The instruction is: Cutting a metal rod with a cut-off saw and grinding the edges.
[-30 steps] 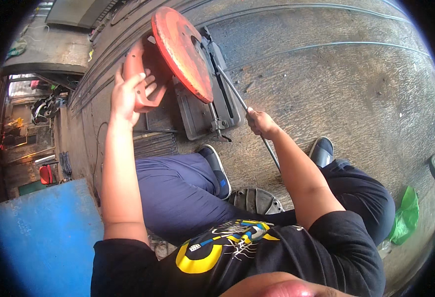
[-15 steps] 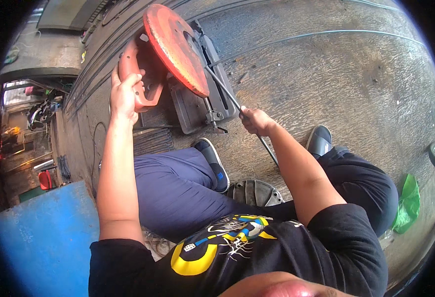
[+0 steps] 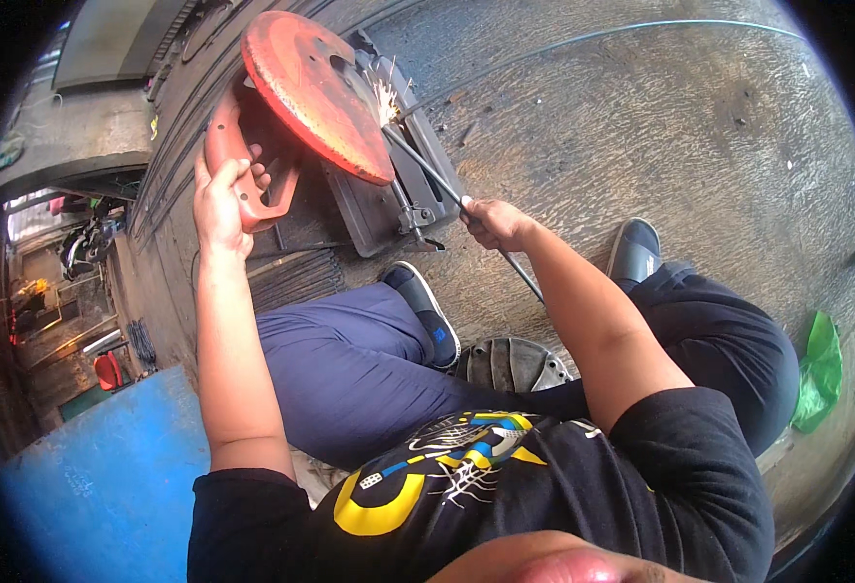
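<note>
My left hand [image 3: 223,202] is wrapped round the red D-shaped handle [image 3: 225,136] of a chop saw. The saw's round, scuffed red blade guard [image 3: 311,97] tilts over its dark metal base [image 3: 374,209]. My right hand [image 3: 493,225] grips a thin dark metal rod [image 3: 418,160], which slants from beside my thigh up to the saw. Sparks [image 3: 386,102] spray where the rod's far part meets the saw, at the right side of the guard. The guard hides the cutting disc's lower part.
Several dark rods [image 3: 296,277] lie on the floor left of my shoe. A ribbed round metal piece [image 3: 510,364] sits between my legs. At the left is a blue panel [image 3: 106,457]; at the right, a green plastic bag [image 3: 819,374]. A long thin rod [image 3: 631,31] crosses the far floor.
Sparks have appeared beside the guard, where none showed before. The whole view has shifted slightly, and both hands keep their holds on the handle and the rod.
</note>
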`<state>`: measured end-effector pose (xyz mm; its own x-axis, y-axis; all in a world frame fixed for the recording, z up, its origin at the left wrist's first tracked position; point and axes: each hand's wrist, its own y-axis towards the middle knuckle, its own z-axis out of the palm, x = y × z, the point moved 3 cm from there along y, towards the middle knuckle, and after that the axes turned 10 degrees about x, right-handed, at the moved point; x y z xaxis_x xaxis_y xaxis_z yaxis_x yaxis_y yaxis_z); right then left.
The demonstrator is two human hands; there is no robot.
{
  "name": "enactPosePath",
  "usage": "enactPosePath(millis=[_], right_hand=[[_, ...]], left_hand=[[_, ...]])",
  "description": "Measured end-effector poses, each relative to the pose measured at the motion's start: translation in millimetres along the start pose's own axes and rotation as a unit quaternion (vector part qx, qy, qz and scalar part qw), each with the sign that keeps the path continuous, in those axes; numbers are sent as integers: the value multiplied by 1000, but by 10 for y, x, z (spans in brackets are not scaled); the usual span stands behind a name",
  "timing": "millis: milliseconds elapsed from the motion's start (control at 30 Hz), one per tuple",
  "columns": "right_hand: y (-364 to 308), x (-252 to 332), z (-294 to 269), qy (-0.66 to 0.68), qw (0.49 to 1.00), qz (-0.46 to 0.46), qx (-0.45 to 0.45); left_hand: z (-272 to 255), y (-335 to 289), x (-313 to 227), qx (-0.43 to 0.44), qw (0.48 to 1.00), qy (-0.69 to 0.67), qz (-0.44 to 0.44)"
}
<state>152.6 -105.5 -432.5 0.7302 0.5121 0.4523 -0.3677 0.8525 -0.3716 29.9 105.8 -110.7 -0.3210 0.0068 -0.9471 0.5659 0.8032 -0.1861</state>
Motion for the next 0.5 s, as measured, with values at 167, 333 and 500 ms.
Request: enactPosePath(millis=[167, 333, 500], right_hand=[[12, 33, -48, -2, 1000, -12, 7], [-8, 63, -60, -80, 993, -23, -83], [-45, 95, -77, -146, 979, -21, -141]], left_hand=[[15, -3, -9, 1, 1000, 4, 5], [23, -4, -13, -1, 1000, 2, 7], [20, -1, -9, -5, 1000, 8, 2]])
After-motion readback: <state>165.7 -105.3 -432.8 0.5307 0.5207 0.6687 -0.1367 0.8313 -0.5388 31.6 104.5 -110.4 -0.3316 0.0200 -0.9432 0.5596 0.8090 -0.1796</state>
